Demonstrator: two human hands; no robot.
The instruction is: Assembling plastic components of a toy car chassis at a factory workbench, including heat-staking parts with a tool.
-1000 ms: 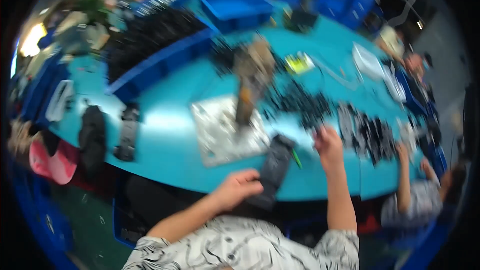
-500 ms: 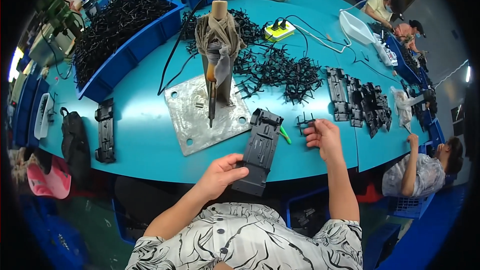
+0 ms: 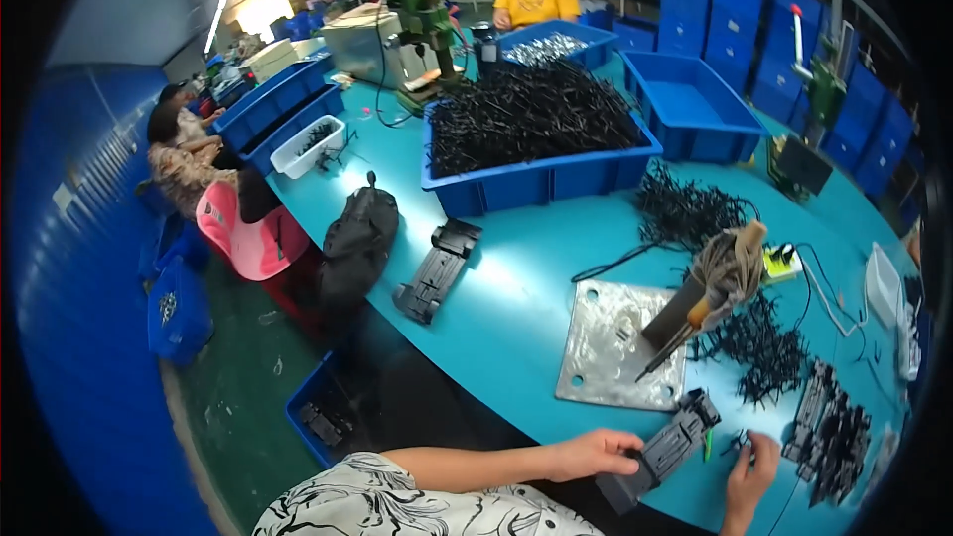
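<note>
My left hand (image 3: 594, 455) grips the near end of a long black plastic chassis (image 3: 673, 445), tilted over the table's front edge. To its right, my right hand (image 3: 756, 469) pinches a small black branched plastic piece (image 3: 739, 441) in its fingertips, apart from the chassis. A green pen-like stick (image 3: 708, 445) lies beside the chassis. Just beyond my hands is a shiny metal plate (image 3: 611, 347) with corner holes. On it stands an upright post carrying a soldering iron (image 3: 667, 349), tip pointing down, its upper part wrapped in grey cloth (image 3: 730, 268).
A blue bin (image 3: 536, 187) heaped with black branched pieces stands at the back, beside another blue bin (image 3: 700, 124). Loose pieces (image 3: 759, 347) lie right of the iron, near stacked chassis (image 3: 829, 432). Leftward are one chassis (image 3: 437, 273), a black bag (image 3: 359, 243) and a pink chair (image 3: 248, 233).
The view has swung left, so the table and both hands now appear farther right and lower. Both hands keep their hold on the chassis and the small piece.
</note>
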